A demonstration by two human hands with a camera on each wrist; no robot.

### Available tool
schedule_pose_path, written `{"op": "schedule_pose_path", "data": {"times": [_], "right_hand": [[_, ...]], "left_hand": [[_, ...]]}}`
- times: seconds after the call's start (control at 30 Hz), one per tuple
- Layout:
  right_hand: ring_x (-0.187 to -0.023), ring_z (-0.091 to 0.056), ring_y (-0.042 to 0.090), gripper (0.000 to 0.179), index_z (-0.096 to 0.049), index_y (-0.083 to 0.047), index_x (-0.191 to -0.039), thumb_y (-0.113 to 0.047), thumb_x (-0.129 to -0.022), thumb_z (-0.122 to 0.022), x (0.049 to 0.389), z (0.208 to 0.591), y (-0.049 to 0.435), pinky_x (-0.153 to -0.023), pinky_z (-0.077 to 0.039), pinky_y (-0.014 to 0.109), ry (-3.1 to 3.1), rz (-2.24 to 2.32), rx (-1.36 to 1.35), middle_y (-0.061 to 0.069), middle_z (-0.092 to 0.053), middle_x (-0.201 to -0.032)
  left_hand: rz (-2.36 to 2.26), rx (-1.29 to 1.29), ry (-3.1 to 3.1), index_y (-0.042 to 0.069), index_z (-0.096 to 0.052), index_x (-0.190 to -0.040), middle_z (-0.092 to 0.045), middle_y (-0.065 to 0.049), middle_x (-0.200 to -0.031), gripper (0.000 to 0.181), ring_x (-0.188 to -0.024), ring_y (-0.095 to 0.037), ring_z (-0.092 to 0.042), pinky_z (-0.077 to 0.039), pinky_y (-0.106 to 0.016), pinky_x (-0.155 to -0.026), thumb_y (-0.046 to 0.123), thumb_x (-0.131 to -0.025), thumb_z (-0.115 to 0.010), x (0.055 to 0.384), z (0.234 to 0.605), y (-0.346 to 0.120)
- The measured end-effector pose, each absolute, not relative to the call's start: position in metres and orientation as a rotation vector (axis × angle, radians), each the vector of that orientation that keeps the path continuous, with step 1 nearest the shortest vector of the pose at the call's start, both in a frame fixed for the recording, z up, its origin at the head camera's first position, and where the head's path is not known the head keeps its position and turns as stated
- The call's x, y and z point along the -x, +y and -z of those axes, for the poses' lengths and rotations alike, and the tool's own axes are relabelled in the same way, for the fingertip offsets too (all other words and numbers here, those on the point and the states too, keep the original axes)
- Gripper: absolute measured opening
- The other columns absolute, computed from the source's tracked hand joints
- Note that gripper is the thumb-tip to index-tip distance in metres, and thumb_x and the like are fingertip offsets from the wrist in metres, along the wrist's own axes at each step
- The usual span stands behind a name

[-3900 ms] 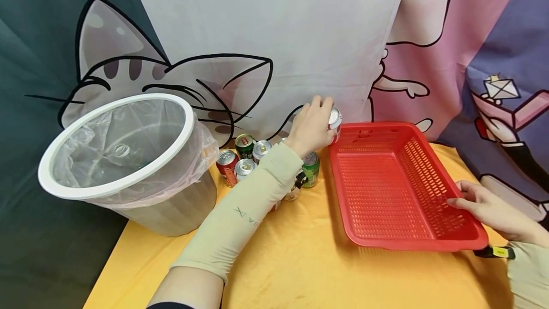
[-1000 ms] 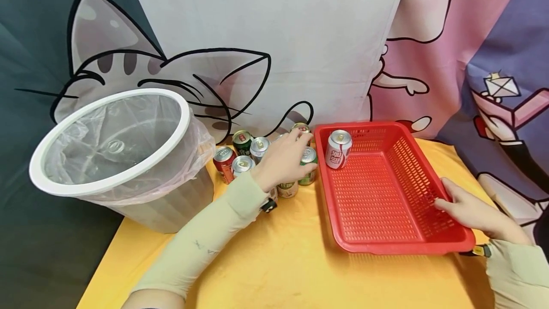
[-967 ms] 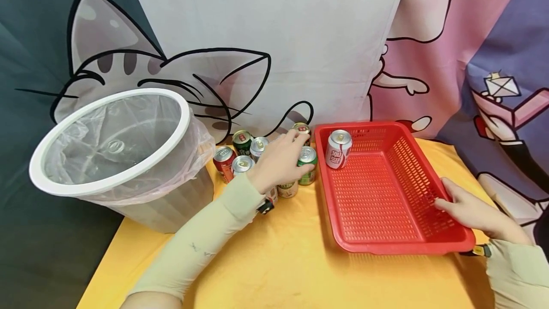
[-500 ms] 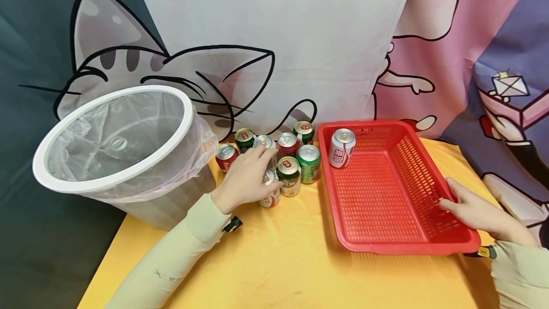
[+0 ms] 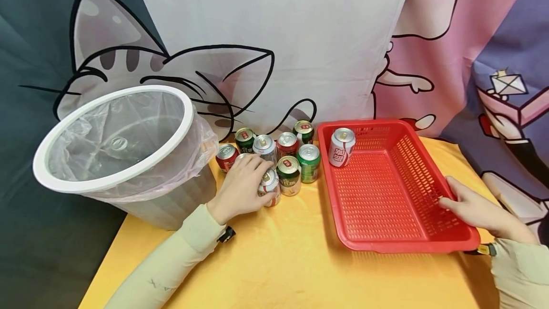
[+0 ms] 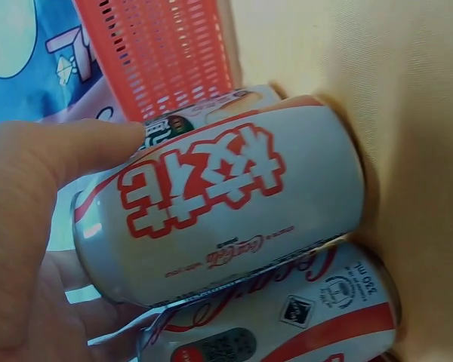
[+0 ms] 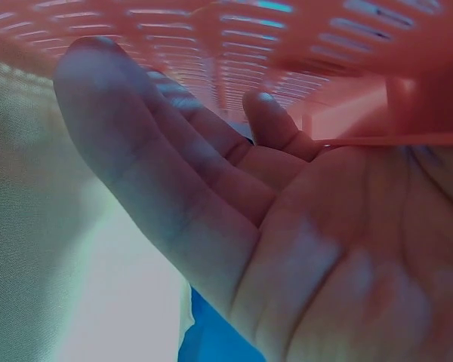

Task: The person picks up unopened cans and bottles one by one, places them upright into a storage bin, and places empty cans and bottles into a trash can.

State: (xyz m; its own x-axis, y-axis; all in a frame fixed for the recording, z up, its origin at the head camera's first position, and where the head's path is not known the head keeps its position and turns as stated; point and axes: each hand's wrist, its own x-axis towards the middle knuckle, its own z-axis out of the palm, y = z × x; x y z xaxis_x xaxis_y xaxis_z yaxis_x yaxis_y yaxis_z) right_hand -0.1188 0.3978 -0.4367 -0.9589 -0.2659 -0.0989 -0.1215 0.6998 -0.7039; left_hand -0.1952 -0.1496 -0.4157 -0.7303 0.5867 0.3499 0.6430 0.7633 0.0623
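In the head view my left hand (image 5: 240, 187) is over the front left of a cluster of drink cans. Its thumb and fingers go round the upper end of a white-and-red Coca-Cola can (image 6: 226, 196) in the left wrist view, with fingertips beside a second Coca-Cola can (image 6: 287, 317). My right hand (image 5: 478, 209) holds the right side of a red plastic basket (image 5: 386, 194), thumb over the rim and fingers (image 7: 166, 151) along the outer perforated wall. One white-and-red can (image 5: 341, 148) stands in the basket's back left corner.
Left of the cans stands a tall bin (image 5: 171, 204) with a white rim and clear liner. Green-and-gold (image 5: 289, 175), green (image 5: 309, 162) and red (image 5: 287, 144) cans stand close together on the yellow cloth (image 5: 274, 261). A printed curtain hangs behind.
A white-and-red can went from my left hand into the basket. The left hand then moved left and down to the Coca-Cola can at the cluster's front. The right hand stays on the basket.
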Motion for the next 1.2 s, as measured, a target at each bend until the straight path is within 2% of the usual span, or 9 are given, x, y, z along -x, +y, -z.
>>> {"op": "schedule_pose_path", "data": {"times": [0.33, 0.5, 0.6, 0.73, 0.87, 1.0, 1.2], "right_hand": [[-0.075, -0.063, 0.002, 0.039, -0.037, 0.011, -0.134, 0.003, -0.100, -0.055, 0.119, 0.435, 0.395, -0.063, -0.055, 0.022, 2.734, 1.077, 0.291, -0.001, -0.062, -0.097], [-0.074, -0.064, 0.004, 0.040, -0.036, 0.012, -0.135, 0.002, -0.101, -0.053, 0.119, 0.434, 0.395, -0.062, -0.057, 0.025, 2.707, 1.091, 0.269, 0.003, -0.063, -0.099], [-0.073, -0.065, 0.004, 0.039, -0.036, 0.011, -0.135, 0.003, -0.101, -0.053, 0.119, 0.434, 0.395, -0.061, -0.057, 0.025, 2.702, 1.104, 0.270, 0.002, -0.063, -0.097], [-0.071, -0.067, 0.006, 0.040, -0.034, 0.011, -0.136, 0.003, -0.101, -0.052, 0.119, 0.435, 0.397, -0.060, -0.058, 0.027, 2.685, 1.134, 0.280, 0.000, -0.063, -0.096], [-0.071, -0.068, 0.008, 0.041, -0.033, 0.012, -0.137, 0.003, -0.102, -0.052, 0.120, 0.434, 0.399, -0.060, -0.059, 0.028, 2.672, 1.150, 0.289, -0.003, -0.063, -0.096], [-0.071, -0.069, 0.008, 0.042, -0.033, 0.012, -0.137, 0.003, -0.102, -0.052, 0.120, 0.434, 0.399, -0.060, -0.059, 0.029, 2.667, 1.155, 0.286, -0.003, -0.063, -0.097], [-0.071, -0.069, 0.008, 0.043, -0.032, 0.012, -0.139, 0.002, -0.102, -0.052, 0.119, 0.433, 0.398, -0.061, -0.059, 0.028, 2.675, 1.149, 0.278, -0.001, -0.064, -0.098]], "left_hand": [[0.246, 0.970, -2.633, 0.011, -0.062, -0.133, -0.062, -0.008, -0.118, 0.067, -0.132, -0.035, -0.052, -0.038, -0.052, -0.118, 0.045, -0.078, -0.081, 0.188, 0.420, -0.152], [0.230, 0.991, -2.616, 0.009, -0.061, -0.136, -0.063, -0.014, -0.131, 0.072, -0.139, -0.037, -0.049, -0.037, -0.054, -0.119, 0.045, -0.078, -0.084, 0.178, 0.422, -0.153], [0.220, 1.014, -2.574, 0.011, -0.061, -0.136, -0.063, -0.011, -0.130, 0.069, -0.131, -0.033, -0.053, -0.043, -0.051, -0.114, 0.045, -0.079, -0.085, 0.171, 0.423, -0.151], [0.236, 1.061, -2.529, 0.014, -0.061, -0.134, -0.061, -0.005, -0.122, 0.063, -0.112, -0.025, -0.058, -0.051, -0.044, -0.099, 0.038, -0.081, -0.084, 0.160, 0.424, -0.149], [0.282, 1.104, -2.526, 0.015, -0.060, -0.135, -0.058, -0.003, -0.123, 0.059, -0.106, -0.021, -0.059, -0.056, -0.038, -0.090, 0.029, -0.083, -0.084, 0.150, 0.424, -0.147], [0.331, 1.129, -2.495, 0.014, -0.061, -0.132, -0.059, -0.003, -0.124, 0.053, -0.107, -0.021, -0.059, -0.055, -0.038, -0.090, 0.024, -0.085, -0.083, 0.145, 0.426, -0.145], [0.370, 1.137, -2.484, 0.014, -0.061, -0.131, -0.059, -0.003, -0.125, 0.046, -0.108, -0.021, -0.058, -0.053, -0.037, -0.094, 0.025, -0.090, -0.079, 0.143, 0.429, -0.146]]}}
